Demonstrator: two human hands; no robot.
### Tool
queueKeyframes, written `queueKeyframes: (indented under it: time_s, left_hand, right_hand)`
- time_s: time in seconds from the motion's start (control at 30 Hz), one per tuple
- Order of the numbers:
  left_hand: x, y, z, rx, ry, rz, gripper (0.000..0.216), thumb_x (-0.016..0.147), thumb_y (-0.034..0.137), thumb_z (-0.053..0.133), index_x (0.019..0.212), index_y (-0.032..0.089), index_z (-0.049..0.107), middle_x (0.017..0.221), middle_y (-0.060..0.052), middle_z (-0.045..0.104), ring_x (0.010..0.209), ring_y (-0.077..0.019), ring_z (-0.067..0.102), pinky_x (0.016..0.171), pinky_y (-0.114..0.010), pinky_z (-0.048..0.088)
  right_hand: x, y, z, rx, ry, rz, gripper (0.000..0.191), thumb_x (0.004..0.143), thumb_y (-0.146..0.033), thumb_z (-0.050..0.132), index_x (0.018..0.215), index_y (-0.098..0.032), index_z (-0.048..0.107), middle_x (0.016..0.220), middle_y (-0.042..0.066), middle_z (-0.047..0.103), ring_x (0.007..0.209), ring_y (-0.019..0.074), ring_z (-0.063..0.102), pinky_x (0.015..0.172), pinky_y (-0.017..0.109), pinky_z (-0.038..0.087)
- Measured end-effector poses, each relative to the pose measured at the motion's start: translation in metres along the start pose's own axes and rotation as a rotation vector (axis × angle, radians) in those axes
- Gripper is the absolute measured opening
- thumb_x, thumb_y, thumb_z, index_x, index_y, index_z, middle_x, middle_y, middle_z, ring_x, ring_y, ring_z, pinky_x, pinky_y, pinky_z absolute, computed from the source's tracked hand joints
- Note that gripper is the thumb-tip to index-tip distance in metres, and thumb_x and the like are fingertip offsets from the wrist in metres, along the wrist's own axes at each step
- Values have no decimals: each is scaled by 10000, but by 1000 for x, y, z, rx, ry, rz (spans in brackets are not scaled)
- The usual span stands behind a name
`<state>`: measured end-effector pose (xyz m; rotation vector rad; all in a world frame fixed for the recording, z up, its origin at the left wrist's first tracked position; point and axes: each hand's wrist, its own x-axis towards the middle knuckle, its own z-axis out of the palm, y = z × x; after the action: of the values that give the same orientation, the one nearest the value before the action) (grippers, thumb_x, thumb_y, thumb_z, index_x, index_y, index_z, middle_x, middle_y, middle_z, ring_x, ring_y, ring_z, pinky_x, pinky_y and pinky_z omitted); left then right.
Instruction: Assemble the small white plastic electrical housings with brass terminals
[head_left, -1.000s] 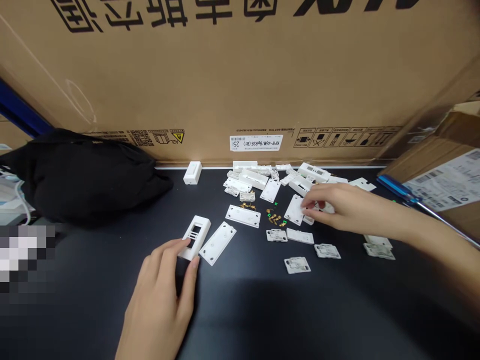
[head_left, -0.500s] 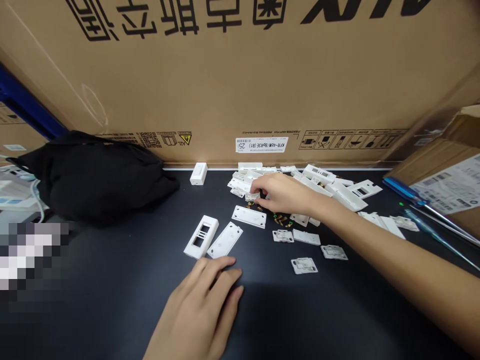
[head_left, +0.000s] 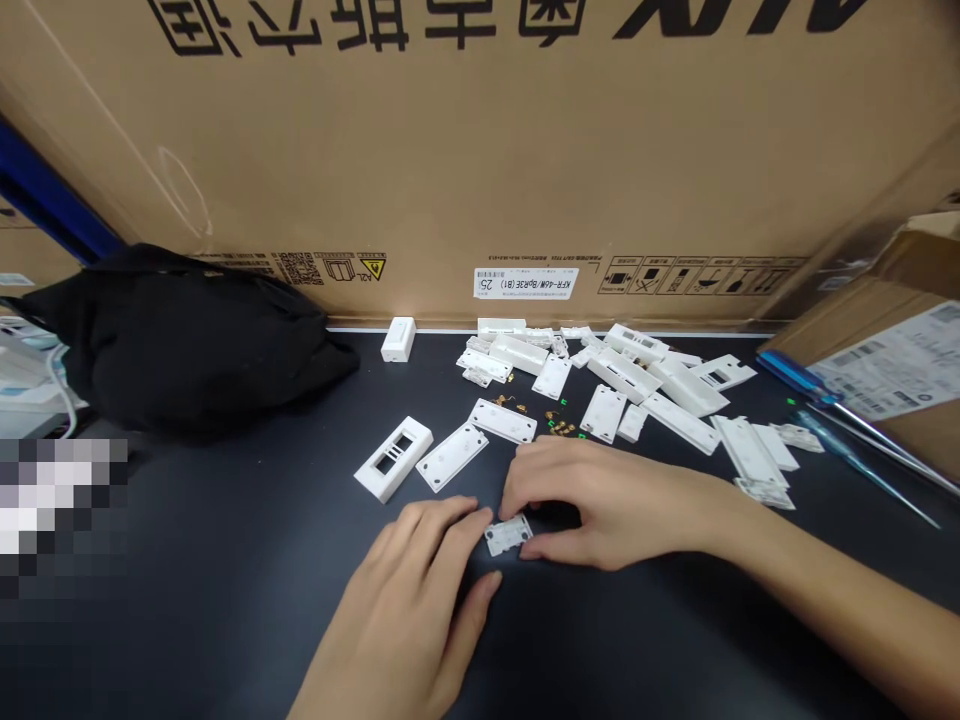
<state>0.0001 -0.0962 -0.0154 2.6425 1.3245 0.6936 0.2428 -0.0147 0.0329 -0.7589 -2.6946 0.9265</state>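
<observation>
My right hand (head_left: pixel 592 497) is pinched nearly closed, thumb and fingertips at the right end of a small grey-white insert (head_left: pixel 508 535) on the dark table (head_left: pixel 225 590), just below the centre of the frame. My left hand (head_left: pixel 416 600) is loosely curled and holds nothing; its fingertips reach the insert's left corner, though I can't tell whether they touch, and the thumb stands apart.

Judging by how things lie, I'm at an early stage. Just above my left hand sit a white frame (head_left: pixel 395 456), its two windows bare, and a flat plate (head_left: pixel 452 457), separate from it. Brass contacts (head_left: pixel 562 428) are scattered right of centre, and the pile of white parts (head_left: pixel 622 374) beyond is all loose pieces. Only the white block (head_left: pixel 398 339), upper left of centre, looks closed up; its inside is hidden.

Farther out, the black bag (head_left: pixel 202 345) at left bulges over unseen contents. The big carton (head_left: pixel 420 150) across the top and the smaller carton (head_left: pixel 900 330) at right show only their outsides.
</observation>
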Motion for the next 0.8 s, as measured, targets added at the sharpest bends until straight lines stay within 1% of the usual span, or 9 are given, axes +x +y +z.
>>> queueKeyframes:
  time_s: [0.07, 0.13, 0.23, 0.3, 0.43, 0.57, 0.63, 0.7, 0.8]
  left_hand:
    - [1, 1, -1, -26, -33, 17, 331, 1023, 219, 519, 1353, 234, 545, 1272, -81, 672, 1128, -261, 655, 912, -423, 619]
    - [2, 2, -3, -54, -73, 22, 311, 1027, 194, 502, 1328, 251, 556, 1248, -68, 675, 1093, -255, 654, 886, -421, 617]
    - [4, 2, -4, -88, -114, 31, 280, 1039, 187, 482, 1283, 284, 578, 1234, -47, 672, 1067, -252, 643, 874, -432, 607]
    - [5, 2, -4, -103, -117, 29, 246, 1047, 194, 473, 1237, 287, 599, 1208, -37, 679, 1055, -251, 638, 870, -435, 598]
    - [4, 2, -4, -124, -100, 29, 188, 1055, 194, 464, 1123, 260, 626, 1138, -22, 696, 1019, -239, 643, 832, -414, 582]
    - [2, 2, -4, -108, -72, 47, 167, 1050, 165, 462, 1052, 225, 618, 1101, -21, 703, 989, -235, 646, 804, -408, 567]
    - [2, 2, -3, -108, -53, 52, 155, 1049, 163, 471, 1047, 223, 614, 1092, -20, 702, 987, -231, 644, 808, -402, 558]
    - [1, 2, -2, -120, -31, 61, 140, 1049, 169, 484, 1040, 224, 612, 1089, -19, 698, 987, -228, 639, 818, -397, 548]
    - [0, 2, -1, -143, -8, 71, 131, 1051, 169, 492, 1035, 223, 610, 1089, -16, 687, 983, -221, 629, 832, -394, 535]
  right_hand:
    - [0, 2, -4, 18, 14, 16, 199, 901, -303, 760, 1057, -184, 732, 978, 51, 731, 937, 197, 643, 865, 338, 499]
    - [0, 7, -12, 2, 71, 55, 204, 934, -349, 721, 1050, -181, 732, 976, 52, 725, 921, 191, 636, 847, 334, 494]
    - [-2, 16, -23, -66, 133, 136, 168, 955, -297, 671, 1063, -184, 731, 1026, 62, 726, 958, 199, 642, 866, 343, 485]
    - [-2, 18, -26, -69, 109, 147, 187, 919, -280, 704, 1080, -189, 735, 1058, 64, 728, 992, 207, 644, 889, 347, 483]
    - [-2, 11, -19, -39, 31, 77, 204, 902, -282, 722, 1080, -187, 755, 1025, 57, 717, 1021, 211, 625, 942, 362, 457]
    - [-1, 4, -9, -87, -19, 73, 146, 889, -263, 744, 1021, -206, 769, 983, 29, 699, 985, 200, 621, 979, 389, 396]
    - [-1, 6, -5, -107, -24, 63, 79, 923, -242, 706, 975, -213, 758, 956, 15, 699, 966, 192, 617, 970, 387, 380]
    - [-1, 9, -2, -130, -13, 49, 86, 957, -213, 650, 938, -209, 733, 933, 13, 697, 949, 188, 609, 949, 377, 382]
    - [-3, 13, -3, -200, 32, 53, 102, 959, -189, 612, 900, -200, 695, 914, 31, 679, 924, 199, 594, 891, 358, 404]
